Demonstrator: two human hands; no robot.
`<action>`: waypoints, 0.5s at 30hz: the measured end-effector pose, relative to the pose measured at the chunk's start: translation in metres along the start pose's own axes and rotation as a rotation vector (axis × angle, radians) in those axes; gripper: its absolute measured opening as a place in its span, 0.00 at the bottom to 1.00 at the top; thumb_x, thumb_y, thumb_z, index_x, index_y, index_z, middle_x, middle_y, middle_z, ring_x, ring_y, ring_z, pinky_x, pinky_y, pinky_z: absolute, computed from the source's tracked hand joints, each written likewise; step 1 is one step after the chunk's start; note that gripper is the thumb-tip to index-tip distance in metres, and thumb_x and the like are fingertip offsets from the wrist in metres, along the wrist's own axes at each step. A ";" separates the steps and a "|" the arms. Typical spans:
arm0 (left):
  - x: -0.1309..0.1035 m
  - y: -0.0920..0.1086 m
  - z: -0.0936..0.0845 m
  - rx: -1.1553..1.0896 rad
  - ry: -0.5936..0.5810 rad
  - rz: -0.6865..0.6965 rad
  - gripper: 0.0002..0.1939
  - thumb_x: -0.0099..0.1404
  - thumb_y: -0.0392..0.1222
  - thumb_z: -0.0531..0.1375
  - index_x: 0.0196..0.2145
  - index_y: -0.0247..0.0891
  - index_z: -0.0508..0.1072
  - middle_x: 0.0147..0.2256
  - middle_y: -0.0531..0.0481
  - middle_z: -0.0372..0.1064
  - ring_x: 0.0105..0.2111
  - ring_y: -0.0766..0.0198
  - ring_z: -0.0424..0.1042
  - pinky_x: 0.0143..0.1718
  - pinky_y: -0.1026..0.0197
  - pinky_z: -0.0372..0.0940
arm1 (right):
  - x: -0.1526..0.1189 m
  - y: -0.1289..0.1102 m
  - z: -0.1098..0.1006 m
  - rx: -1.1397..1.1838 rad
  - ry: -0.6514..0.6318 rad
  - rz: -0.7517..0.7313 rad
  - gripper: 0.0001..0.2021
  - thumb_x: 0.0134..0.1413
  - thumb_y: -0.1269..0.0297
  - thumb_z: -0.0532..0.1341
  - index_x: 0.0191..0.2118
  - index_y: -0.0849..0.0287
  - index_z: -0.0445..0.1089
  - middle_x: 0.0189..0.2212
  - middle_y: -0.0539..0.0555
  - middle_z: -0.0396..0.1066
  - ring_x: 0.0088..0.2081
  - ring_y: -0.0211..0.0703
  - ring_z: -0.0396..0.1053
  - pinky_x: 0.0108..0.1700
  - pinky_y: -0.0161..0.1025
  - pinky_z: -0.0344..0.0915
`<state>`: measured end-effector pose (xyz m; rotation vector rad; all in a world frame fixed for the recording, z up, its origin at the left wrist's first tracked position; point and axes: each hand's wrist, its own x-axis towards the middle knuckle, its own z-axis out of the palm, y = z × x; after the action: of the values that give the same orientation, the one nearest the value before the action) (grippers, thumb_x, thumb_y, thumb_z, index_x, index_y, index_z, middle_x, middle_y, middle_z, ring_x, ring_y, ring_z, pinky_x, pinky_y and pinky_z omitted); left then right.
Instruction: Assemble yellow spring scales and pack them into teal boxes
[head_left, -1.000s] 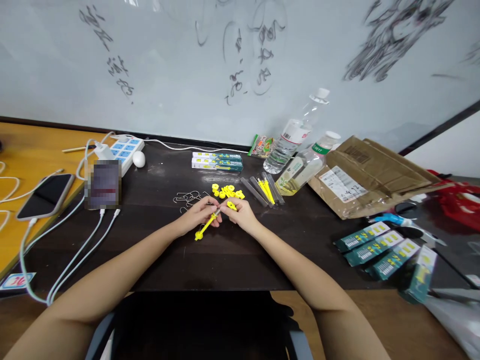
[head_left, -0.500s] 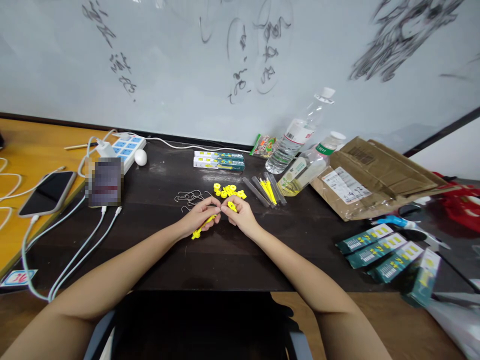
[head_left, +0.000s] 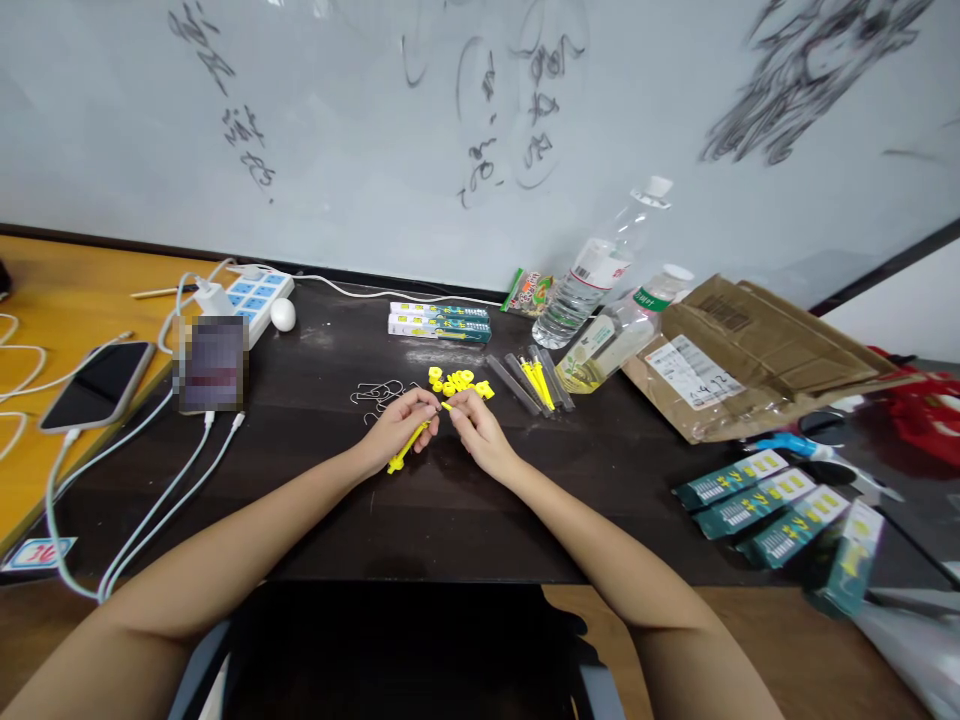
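My left hand (head_left: pixel 401 430) is closed around a slim yellow plastic stick (head_left: pixel 405 453), its wider end pointing down to the left. Close beside it, my right hand (head_left: pixel 480 430) pinches a small yellow plastic piece (head_left: pixel 447 406), mostly covered by the fingers. The fingertips of both hands almost meet. Just behind them lies a heap of small yellow plastic parts (head_left: pixel 459 382). Bent metal wire hooks (head_left: pixel 379 393) are spread left of the heap. To its right are clear plastic tubes (head_left: pixel 514 385) and several yellow sticks (head_left: pixel 537 382).
Two slim boxes (head_left: pixel 439 322) lie at the back. Two bottles (head_left: pixel 581 290) and a cardboard parcel (head_left: pixel 739 350) stand right, with several green boxes (head_left: pixel 787 525) in front. On the left are phones (head_left: pixel 97 385), white cables (head_left: pixel 161 510) and a power strip (head_left: pixel 259 300).
My right hand has turned, and its yellow piece now shows only a small tip toward the left hand. The fingertips have drawn slightly apart. The yellow stick stays in my left hand.
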<state>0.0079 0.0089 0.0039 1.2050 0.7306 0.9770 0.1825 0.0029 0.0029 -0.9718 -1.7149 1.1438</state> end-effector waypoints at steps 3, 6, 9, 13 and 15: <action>0.000 0.000 0.000 0.030 0.021 0.016 0.15 0.61 0.51 0.59 0.38 0.37 0.64 0.23 0.57 0.64 0.17 0.74 0.62 0.17 0.71 0.57 | 0.000 -0.001 0.001 -0.085 0.050 -0.090 0.10 0.61 0.54 0.54 0.39 0.56 0.61 0.24 0.45 0.58 0.25 0.34 0.56 0.30 0.34 0.55; 0.000 0.000 0.000 0.062 0.041 0.032 0.17 0.60 0.52 0.60 0.38 0.36 0.65 0.25 0.55 0.65 0.19 0.73 0.64 0.18 0.71 0.59 | 0.001 -0.001 0.000 -0.087 0.082 -0.100 0.11 0.60 0.54 0.55 0.38 0.56 0.60 0.24 0.46 0.60 0.26 0.35 0.58 0.33 0.34 0.56; 0.001 -0.001 -0.002 0.090 0.052 0.059 0.17 0.60 0.52 0.60 0.38 0.36 0.65 0.25 0.55 0.66 0.20 0.73 0.65 0.18 0.71 0.60 | 0.001 0.000 0.000 -0.064 0.073 -0.058 0.12 0.59 0.52 0.55 0.37 0.56 0.60 0.23 0.45 0.60 0.24 0.34 0.57 0.29 0.33 0.55; 0.002 -0.004 -0.005 0.130 0.035 0.119 0.15 0.62 0.51 0.59 0.38 0.36 0.65 0.26 0.54 0.66 0.20 0.73 0.65 0.18 0.71 0.60 | 0.000 0.001 0.001 0.000 0.047 -0.014 0.12 0.59 0.51 0.55 0.37 0.55 0.59 0.22 0.44 0.57 0.20 0.32 0.52 0.22 0.31 0.50; 0.001 -0.004 -0.006 0.166 0.035 0.139 0.14 0.62 0.50 0.58 0.39 0.36 0.65 0.27 0.54 0.67 0.21 0.73 0.65 0.18 0.71 0.60 | 0.000 0.002 0.002 0.035 0.036 -0.007 0.13 0.59 0.51 0.55 0.37 0.55 0.59 0.22 0.44 0.56 0.19 0.31 0.51 0.21 0.30 0.50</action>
<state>0.0040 0.0120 -0.0015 1.4015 0.7752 1.0706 0.1810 0.0027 0.0006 -0.9588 -1.6638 1.1415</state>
